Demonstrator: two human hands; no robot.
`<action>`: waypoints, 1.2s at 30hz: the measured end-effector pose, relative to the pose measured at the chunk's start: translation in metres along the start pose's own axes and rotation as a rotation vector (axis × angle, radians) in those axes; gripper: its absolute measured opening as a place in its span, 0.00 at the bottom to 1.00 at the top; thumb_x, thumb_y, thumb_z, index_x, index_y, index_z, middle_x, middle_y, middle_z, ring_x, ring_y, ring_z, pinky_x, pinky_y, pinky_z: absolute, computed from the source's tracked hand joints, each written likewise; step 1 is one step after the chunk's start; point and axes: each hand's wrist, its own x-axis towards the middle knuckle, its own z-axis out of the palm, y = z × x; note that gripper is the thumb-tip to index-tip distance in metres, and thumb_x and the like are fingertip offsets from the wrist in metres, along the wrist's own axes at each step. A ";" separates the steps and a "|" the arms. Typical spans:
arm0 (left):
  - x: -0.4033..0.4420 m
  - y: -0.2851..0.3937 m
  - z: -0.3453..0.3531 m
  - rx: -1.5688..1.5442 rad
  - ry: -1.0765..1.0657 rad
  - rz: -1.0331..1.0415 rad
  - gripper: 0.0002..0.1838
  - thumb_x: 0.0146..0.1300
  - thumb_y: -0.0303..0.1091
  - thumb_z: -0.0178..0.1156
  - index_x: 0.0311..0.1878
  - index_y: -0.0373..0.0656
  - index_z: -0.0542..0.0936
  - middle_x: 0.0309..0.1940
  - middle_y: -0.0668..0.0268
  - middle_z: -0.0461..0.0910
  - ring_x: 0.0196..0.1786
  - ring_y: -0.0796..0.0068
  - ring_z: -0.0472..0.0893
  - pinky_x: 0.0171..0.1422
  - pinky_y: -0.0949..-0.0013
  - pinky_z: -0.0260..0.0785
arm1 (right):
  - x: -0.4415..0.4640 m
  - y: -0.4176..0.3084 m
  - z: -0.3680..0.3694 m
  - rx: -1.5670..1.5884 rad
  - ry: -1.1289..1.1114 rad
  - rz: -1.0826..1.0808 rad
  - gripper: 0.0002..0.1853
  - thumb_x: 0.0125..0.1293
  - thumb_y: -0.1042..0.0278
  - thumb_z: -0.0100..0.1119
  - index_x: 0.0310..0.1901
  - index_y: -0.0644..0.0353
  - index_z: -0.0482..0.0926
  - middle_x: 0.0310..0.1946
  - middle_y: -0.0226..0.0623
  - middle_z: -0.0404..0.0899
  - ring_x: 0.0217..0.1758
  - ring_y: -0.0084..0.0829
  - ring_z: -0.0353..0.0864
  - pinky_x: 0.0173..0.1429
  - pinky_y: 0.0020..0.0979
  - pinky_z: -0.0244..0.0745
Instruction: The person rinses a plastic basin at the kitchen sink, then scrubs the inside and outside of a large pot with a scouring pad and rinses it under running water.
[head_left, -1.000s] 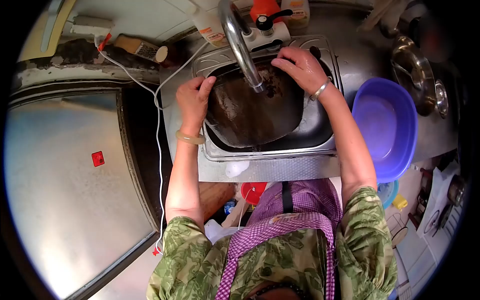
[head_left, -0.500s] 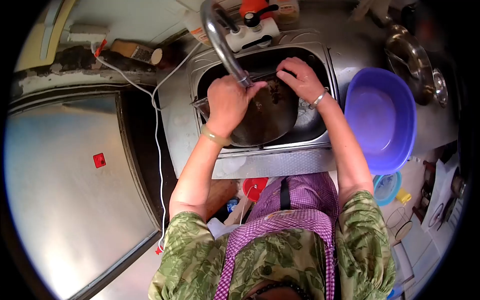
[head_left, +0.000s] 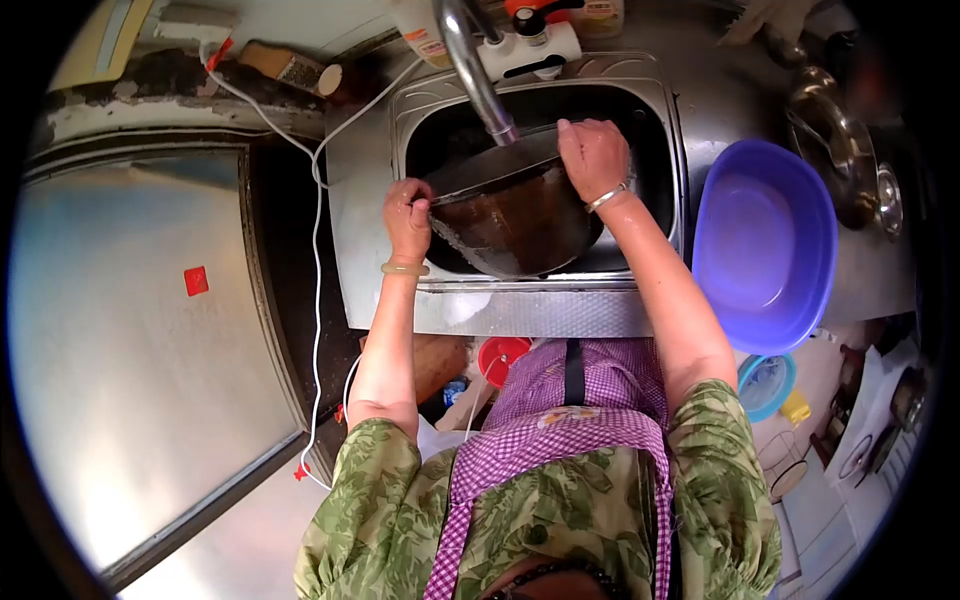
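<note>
A dark metal pot [head_left: 515, 220] with brown stains is tilted in the steel sink [head_left: 663, 120], its rim slanting up to the right. My left hand [head_left: 406, 222] is closed around the left end of that rim. At the right end, my right hand [head_left: 596, 158] grips the rim, thumb and fingers bent over it. Just above the pot hangs the spout of the chrome faucet [head_left: 470, 70]. Whether water runs from it, I cannot tell. The pot hides much of the sink's bottom.
A purple basin [head_left: 765, 240] stands on the counter right of the sink. Beyond it are shiny metal lids or bowls [head_left: 835, 150]. A white cable [head_left: 317, 270] hangs down on the left, and bottles [head_left: 420, 30] stand behind the faucet.
My left hand has moved left and down to the pot's left rim. The right hand has taken hold of the right rim. The pot has turned and tipped, showing its brown-stained surface.
</note>
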 end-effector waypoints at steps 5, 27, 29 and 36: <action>-0.007 0.016 0.038 -0.289 0.435 -0.425 0.29 0.77 0.48 0.31 0.39 0.39 0.78 0.46 0.53 0.80 0.55 0.52 0.75 0.66 0.58 0.59 | -0.002 0.013 0.003 0.026 0.028 0.032 0.21 0.67 0.61 0.50 0.16 0.58 0.76 0.19 0.44 0.76 0.28 0.48 0.76 0.38 0.46 0.68; 0.046 0.109 0.008 0.405 0.005 0.108 0.26 0.50 0.62 0.63 0.20 0.45 0.76 0.19 0.64 0.74 0.24 0.60 0.77 0.28 0.59 0.67 | 0.025 0.041 0.020 0.225 -0.176 0.326 0.31 0.72 0.53 0.38 0.14 0.61 0.75 0.15 0.47 0.74 0.24 0.52 0.76 0.37 0.45 0.68; 0.025 0.079 0.000 0.295 -0.060 -0.050 0.30 0.47 0.65 0.63 0.20 0.43 0.77 0.19 0.62 0.75 0.25 0.57 0.77 0.28 0.58 0.67 | 0.024 0.044 0.017 0.238 -0.189 0.352 0.30 0.72 0.53 0.38 0.14 0.60 0.76 0.16 0.46 0.75 0.24 0.51 0.77 0.36 0.44 0.68; 0.017 0.054 -0.004 0.174 -0.099 -0.177 0.33 0.49 0.66 0.64 0.18 0.39 0.75 0.17 0.57 0.74 0.24 0.50 0.75 0.27 0.57 0.64 | 0.026 -0.006 -0.001 0.107 -0.261 -0.040 0.24 0.69 0.54 0.44 0.18 0.57 0.77 0.21 0.40 0.79 0.30 0.47 0.76 0.38 0.45 0.67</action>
